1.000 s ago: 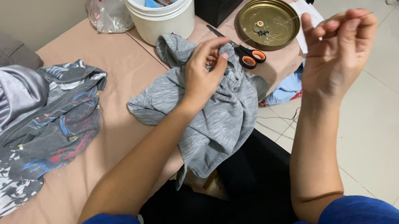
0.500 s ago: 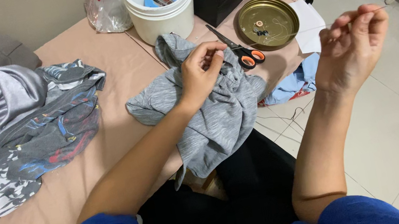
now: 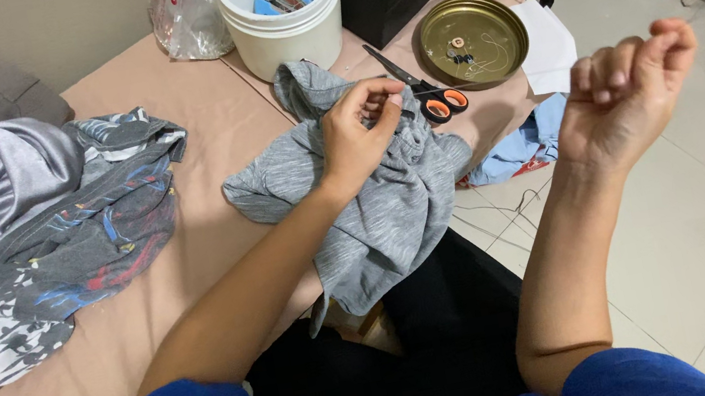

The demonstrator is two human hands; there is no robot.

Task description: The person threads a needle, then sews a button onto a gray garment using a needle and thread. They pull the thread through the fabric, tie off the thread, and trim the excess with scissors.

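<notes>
Since half a second ago the right hand (image 3: 620, 98) has drawn a little farther out and curled its fingers tighter, pinched shut; what they pinch is too fine to see. The left hand (image 3: 358, 134) pinches a fold of the grey garment (image 3: 374, 209), which lies under its fingers. The orange-handled scissors (image 3: 426, 93) lie just beyond those fingertips.
</notes>
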